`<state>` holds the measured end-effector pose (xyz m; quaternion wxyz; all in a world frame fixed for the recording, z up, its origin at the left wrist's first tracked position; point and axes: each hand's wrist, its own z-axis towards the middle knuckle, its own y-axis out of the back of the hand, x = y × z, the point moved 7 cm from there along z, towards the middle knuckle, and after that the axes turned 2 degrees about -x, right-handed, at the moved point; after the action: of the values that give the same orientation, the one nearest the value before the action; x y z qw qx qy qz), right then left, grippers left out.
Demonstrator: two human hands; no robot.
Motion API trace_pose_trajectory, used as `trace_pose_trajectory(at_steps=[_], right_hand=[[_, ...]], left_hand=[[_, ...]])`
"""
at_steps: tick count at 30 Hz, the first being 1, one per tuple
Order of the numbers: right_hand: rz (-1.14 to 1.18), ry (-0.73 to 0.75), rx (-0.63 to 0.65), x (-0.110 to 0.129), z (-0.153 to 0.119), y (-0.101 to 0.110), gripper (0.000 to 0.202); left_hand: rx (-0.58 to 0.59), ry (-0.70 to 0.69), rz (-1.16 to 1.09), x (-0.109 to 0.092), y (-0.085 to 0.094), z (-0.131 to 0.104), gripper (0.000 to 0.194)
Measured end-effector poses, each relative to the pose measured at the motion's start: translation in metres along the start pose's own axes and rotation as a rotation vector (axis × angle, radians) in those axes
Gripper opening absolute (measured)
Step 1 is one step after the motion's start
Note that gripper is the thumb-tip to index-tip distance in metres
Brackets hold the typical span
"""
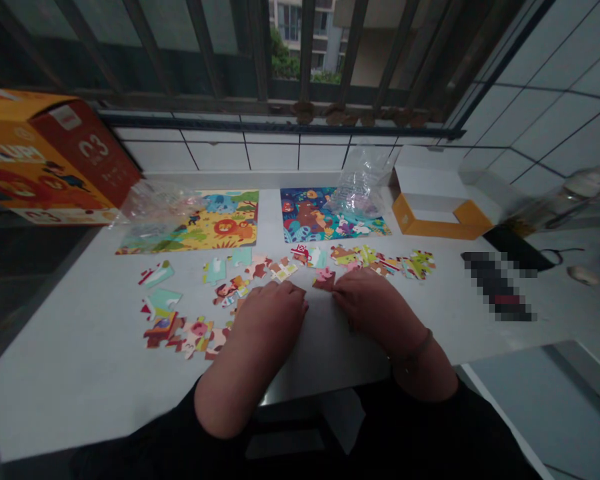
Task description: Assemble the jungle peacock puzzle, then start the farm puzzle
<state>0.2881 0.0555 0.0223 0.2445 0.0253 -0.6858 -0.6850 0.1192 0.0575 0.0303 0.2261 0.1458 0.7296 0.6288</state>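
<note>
Colourful puzzle pieces lie in an uneven arc on the white counter. My right hand (363, 299) has its fingers pinched on the edge of a brown and pink puzzle piece (324, 280), which lies below the row. To the left of that piece, my left hand (275, 310) rests with curled fingers beside several pieces; what its fingertips hold, if anything, is hidden. Pale green pieces (165, 301) and a joined-looking cluster with a pink animal (199, 331) lie left of my left forearm. A red barn piece (301, 253) sits behind the gap between my hands.
Behind the pieces lie a yellow animal picture (230, 220) and a blue one (305, 217), each partly under clear plastic (360, 183). An orange box (55, 160) stands at left, an open box (440, 217) at right. A blurred-out dark object (497, 287) lies at right.
</note>
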Motion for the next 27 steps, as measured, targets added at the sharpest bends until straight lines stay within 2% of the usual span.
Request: trace_pose_trajectory(at_steps=[2,4,8,11,13,18,20,24,27], right_hand=[[0.065,0.086,0.005,0.010,-0.004,0.001,0.029],[0.093,0.088,-0.017,0.009,-0.009,0.007,0.029],[0.052,-0.111,-0.091,-0.025,-0.029,0.026,0.016],[0.054,-0.251,-0.028,-0.045,-0.042,0.025,0.034],[0.092,-0.284,0.025,-0.044,-0.043,0.019,0.035],[0.227,-0.191,0.084,-0.011,-0.031,0.011,0.020],[0.211,-0.156,0.090,-0.005,-0.030,0.014,0.008],[0.089,-0.221,0.070,-0.022,-0.040,0.020,0.017],[0.028,-0.274,0.057,-0.036,-0.050,0.022,0.024]], left_hand=[[-0.010,0.015,0.039,0.003,-0.002,0.001,0.028],[-0.058,-0.040,0.035,-0.002,-0.006,0.003,0.027],[-0.128,-0.254,-0.077,-0.026,-0.017,0.001,0.043],[-0.104,-0.386,-0.110,-0.045,-0.025,-0.005,0.047],[-0.106,-0.440,-0.124,-0.053,-0.027,-0.008,0.052],[-0.108,-0.444,-0.174,-0.051,-0.028,-0.005,0.049],[-0.087,-0.436,-0.183,-0.049,-0.028,-0.004,0.041],[-0.036,-0.400,-0.138,-0.048,-0.023,-0.004,0.019],[-0.006,-0.348,-0.084,-0.046,-0.017,-0.005,0.015]])
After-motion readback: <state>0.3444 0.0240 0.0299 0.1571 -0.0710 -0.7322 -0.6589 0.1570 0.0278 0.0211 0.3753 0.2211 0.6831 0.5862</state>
